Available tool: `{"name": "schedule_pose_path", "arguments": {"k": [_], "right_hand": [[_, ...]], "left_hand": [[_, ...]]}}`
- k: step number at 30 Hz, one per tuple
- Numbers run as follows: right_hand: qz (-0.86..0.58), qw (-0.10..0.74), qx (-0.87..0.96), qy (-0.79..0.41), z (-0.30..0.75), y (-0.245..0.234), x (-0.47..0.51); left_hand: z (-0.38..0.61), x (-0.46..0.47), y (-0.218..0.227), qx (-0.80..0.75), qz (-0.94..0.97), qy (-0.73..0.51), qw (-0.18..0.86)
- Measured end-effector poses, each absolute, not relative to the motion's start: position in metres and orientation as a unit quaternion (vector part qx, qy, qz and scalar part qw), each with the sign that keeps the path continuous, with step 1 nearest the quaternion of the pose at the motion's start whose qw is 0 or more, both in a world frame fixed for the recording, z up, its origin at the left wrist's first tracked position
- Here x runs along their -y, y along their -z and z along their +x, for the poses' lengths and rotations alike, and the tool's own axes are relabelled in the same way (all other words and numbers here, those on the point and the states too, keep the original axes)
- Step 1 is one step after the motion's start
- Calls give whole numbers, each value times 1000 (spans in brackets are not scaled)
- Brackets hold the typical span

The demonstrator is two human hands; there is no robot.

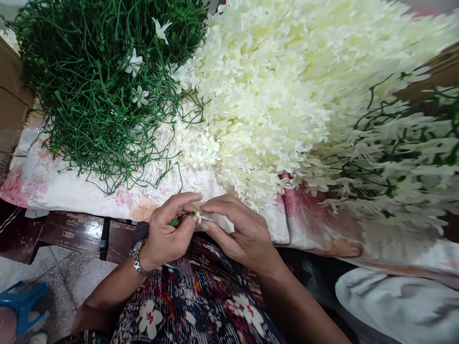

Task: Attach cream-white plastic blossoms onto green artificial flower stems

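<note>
My left hand (172, 231), with a metal watch on its wrist, pinches a green artificial flower stem (174, 222) between thumb and fingers. White flower stamens (201, 218) stick out from the stem's tip towards the right. From the other side, my right hand (244, 231) closes its thumb and forefinger around these stamens; the exact contact is partly hidden. Both hands are just above my lap at the table's front edge. A heap of green plastic stems (93, 95) lies beyond my left hand, and a large pile of cream-white artificial petals (258, 95) lies beyond my right.
A floral cloth (86, 191) covers the table. Loose white stamens (158, 174) lie between the heaps. Finished-looking white flowers on green stems (390, 157) are piled at the right. A cardboard box (12, 100) stands at the left, and a blue stool (25, 303) is on the floor.
</note>
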State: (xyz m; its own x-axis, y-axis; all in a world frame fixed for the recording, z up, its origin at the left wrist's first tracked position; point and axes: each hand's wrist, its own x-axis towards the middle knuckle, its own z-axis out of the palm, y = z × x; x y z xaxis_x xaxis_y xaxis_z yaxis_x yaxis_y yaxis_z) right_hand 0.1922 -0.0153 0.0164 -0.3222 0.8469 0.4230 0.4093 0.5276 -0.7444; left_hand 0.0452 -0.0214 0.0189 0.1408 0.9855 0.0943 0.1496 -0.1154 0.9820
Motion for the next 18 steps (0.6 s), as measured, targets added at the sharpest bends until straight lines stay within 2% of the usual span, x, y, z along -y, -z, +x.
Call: {"name": "schedule_pose_path", "arguments": {"k": [5,18], "right_hand": [[-415,380,768,-307,192,-17,15],[-455,434,719,-297,194,-18,17]], "left_hand": [[47,24,-21,-490,585,-471,441],[40,17,-17,-447,628,-436,464]]}}
